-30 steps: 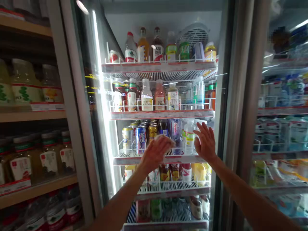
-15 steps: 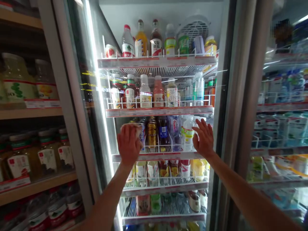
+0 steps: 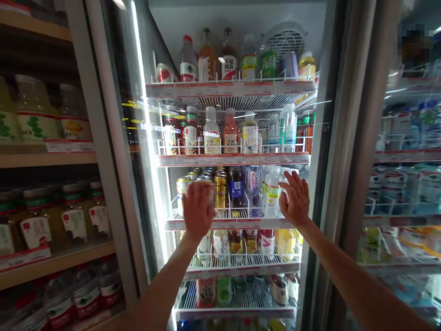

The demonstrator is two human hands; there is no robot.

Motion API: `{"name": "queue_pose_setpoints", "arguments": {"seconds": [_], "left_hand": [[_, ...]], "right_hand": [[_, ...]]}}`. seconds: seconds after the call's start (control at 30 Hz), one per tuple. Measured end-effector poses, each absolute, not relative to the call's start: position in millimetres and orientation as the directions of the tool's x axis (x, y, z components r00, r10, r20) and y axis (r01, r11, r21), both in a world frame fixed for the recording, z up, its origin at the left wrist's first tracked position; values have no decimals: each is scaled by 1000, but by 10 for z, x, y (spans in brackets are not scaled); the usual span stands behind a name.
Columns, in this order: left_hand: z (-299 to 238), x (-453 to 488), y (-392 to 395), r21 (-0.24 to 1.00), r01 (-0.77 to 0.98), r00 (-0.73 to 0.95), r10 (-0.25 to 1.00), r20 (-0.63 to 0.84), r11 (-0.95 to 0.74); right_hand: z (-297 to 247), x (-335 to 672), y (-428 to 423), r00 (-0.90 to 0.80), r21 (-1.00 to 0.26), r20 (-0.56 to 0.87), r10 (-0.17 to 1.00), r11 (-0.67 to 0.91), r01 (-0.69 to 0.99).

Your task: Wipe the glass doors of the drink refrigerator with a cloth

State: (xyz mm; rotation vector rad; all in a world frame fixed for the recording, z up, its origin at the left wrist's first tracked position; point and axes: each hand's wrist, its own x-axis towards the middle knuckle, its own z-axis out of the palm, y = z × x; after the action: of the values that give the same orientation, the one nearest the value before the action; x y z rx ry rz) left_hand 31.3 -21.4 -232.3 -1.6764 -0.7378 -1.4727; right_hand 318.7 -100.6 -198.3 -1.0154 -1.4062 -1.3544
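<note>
In the head view, my left hand (image 3: 197, 212) is raised before the cooler's glass door (image 3: 135, 138), at the height of the third shelf of drinks. A pale, crumpled cloth (image 3: 210, 187) shows under its fingers, partly hidden by the hand and smeared by motion. My right hand (image 3: 295, 198) is at about the same height on the right, fingers spread and nothing held, seemingly resting on the glass. Behind the glass, gold cans (image 3: 220, 189) stand near my left hand, and a clear bottle with a yellow-green label (image 3: 271, 193) is near my right.
Bottles line the upper wire shelf (image 3: 234, 88) and those below. A metal door frame (image 3: 354, 151) runs upright at right, with another lit cooler beyond. On the left, wooden shelves (image 3: 44, 159) hold bottled juices. Yellow reflections cross the glass.
My left hand has moved right with the cloth, uncovering cans at the left of the third shelf. My right hand keeps nearly the same place. The view has shifted slightly.
</note>
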Motion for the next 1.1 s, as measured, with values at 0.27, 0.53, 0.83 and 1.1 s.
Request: {"name": "queue_pose_setpoints", "arguments": {"seconds": [0.27, 0.53, 0.83, 1.1], "left_hand": [[-2602, 229, -232, -377, 750, 376, -117, 919, -544], [-2699, 296, -211, -339, 718, 363, -88, 928, -608], [-2413, -83, -79, 14, 851, -40, -39, 998, -524], [-2060, 1167, -434, -355, 640, 423, -73, 903, -682]], "right_hand": [[-1979, 3214, -1013, -266, 266, 964, -17, 81, 961], [-1977, 3205, -1018, -270, 272, 962, -38, 88, 958], [-1989, 3218, -981, -256, 259, 965, -53, 75, 963], [-1976, 2773, -1126, -151, 164, 987, -64, 379, 911]]}}
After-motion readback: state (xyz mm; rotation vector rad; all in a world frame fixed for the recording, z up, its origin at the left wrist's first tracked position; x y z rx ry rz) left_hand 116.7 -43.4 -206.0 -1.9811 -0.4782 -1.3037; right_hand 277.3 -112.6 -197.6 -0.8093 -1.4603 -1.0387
